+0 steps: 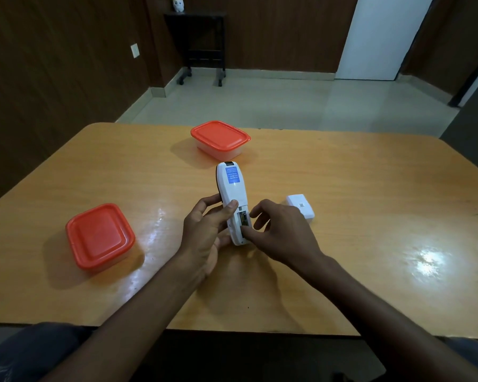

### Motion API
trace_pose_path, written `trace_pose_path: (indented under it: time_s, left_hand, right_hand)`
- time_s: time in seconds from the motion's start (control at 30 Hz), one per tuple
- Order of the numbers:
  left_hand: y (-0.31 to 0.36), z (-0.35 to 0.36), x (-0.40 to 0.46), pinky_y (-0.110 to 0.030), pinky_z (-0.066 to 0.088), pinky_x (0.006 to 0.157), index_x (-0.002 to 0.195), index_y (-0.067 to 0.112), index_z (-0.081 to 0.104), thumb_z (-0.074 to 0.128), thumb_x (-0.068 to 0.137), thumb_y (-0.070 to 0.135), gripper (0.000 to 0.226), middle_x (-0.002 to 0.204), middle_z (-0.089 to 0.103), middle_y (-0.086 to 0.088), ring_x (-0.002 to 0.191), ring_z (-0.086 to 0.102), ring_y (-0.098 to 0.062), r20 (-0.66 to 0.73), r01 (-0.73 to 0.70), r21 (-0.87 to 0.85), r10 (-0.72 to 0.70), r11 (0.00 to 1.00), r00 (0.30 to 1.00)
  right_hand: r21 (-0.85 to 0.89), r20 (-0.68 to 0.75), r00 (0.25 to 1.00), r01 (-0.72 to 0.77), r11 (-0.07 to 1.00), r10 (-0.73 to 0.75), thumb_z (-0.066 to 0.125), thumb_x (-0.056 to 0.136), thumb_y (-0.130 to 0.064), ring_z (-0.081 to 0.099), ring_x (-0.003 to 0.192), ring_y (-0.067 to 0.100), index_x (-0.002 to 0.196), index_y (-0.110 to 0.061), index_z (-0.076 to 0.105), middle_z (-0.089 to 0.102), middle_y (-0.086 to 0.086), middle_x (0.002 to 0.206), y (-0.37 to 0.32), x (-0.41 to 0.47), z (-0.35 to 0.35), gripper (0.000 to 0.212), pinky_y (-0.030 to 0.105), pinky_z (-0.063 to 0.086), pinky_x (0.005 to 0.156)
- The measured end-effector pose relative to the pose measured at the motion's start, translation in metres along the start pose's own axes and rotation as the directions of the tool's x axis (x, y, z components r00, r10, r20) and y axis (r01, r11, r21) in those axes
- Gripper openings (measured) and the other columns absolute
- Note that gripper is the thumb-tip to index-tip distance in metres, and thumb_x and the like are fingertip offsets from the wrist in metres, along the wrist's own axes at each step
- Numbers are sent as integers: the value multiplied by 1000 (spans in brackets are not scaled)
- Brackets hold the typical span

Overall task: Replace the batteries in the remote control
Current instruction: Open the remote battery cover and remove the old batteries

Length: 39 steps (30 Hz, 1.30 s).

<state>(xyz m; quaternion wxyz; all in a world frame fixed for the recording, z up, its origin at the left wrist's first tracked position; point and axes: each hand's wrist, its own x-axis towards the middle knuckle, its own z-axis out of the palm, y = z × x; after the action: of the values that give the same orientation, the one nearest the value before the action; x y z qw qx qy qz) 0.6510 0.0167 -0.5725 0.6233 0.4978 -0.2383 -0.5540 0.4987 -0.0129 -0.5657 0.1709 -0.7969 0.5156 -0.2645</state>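
A white remote control (233, 190) with a blue label lies back-up in my left hand (204, 230), above the middle of the wooden table (356, 188). My left fingers curl round its lower half, thumb on its back. Its battery compartment (244, 218) is open and dark inside. My right hand (280, 232) is at the compartment, thumb tip pressed at its lower edge, fingers bent beside the remote. Whether a battery is under the thumb is hidden. The white battery cover (300, 206) lies on the table just right of my right hand.
Two lidded plastic boxes with orange lids stand on the table: one (100, 237) at the near left, one (220, 139) at the far middle. A black wheeled stand (204, 42) is by the far wall.
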Motion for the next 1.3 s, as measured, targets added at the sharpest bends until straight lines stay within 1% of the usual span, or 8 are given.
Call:
trace_pose_path:
  time_s: [0.37,0.6,0.87,0.97,1.1,1.17,1.23,1.3]
  left_hand:
    - [-3,3,-2,-54,62,78,113,17,62,76,85,8,32,108,77,-12,97,75,-32,8,-22,-10,22,1000,1000]
    - [1,0,-2,-55,62,74,114,14,62,76,84,8,34,104,78,-9,92,76,-30,-5,-30,-34,29,999,1000]
    - [-1,4,-3,-46,63,66,112,18,62,76,84,9,33,99,79,-4,92,76,-24,2,-51,-16,51,999,999]
    - [1,2,-1,-54,63,69,114,18,63,77,84,10,34,99,79,-5,92,76,-26,-22,-54,-12,54,998,998]
    - [1,-2,3,-57,62,74,112,23,65,78,85,15,31,92,79,-3,92,75,-26,-80,-31,13,32,999,996]
    - [1,-4,5,-49,64,68,111,24,66,78,86,18,29,95,78,-4,88,76,-25,-111,-24,62,31,998,993]
    - [0,-7,7,-40,63,62,114,21,68,79,85,21,31,98,78,-6,84,76,-24,-135,-26,129,43,991,990]
    - [0,-11,10,-40,64,69,114,20,71,82,82,26,35,93,79,-2,83,77,-22,-160,-35,227,73,973,984]
  right_hand:
    - [12,-133,991,25,1000,-23,74,76,-40,67,69,11,104,-15,75,76,-2,83,-7,-7,4,37,31,57,65]
    - [144,-28,999,-17,989,22,79,84,-32,69,76,6,117,-14,73,78,0,90,-4,-4,-2,38,27,60,73]
    - [36,-138,990,45,998,-40,73,82,-21,71,74,13,114,-8,76,79,7,95,-10,-10,3,35,22,56,65]
    - [107,-98,995,-5,994,16,71,84,-19,71,76,9,114,-13,75,80,3,91,-7,-8,0,32,28,60,72]
    - [235,-56,984,-151,960,169,73,83,-18,68,68,6,102,-16,74,76,-6,78,4,1,-4,19,31,59,66]
    - [107,-72,983,-158,982,166,73,82,-22,67,79,8,95,-21,78,68,-15,72,11,5,-8,15,27,51,64]
    - [-167,-92,989,-134,977,119,68,83,-21,61,91,14,93,-25,80,59,-14,76,19,6,-10,16,26,38,58]
    - [-326,-80,989,-141,935,122,64,83,-17,56,86,17,92,-23,80,62,-6,85,26,7,-9,19,25,29,52]
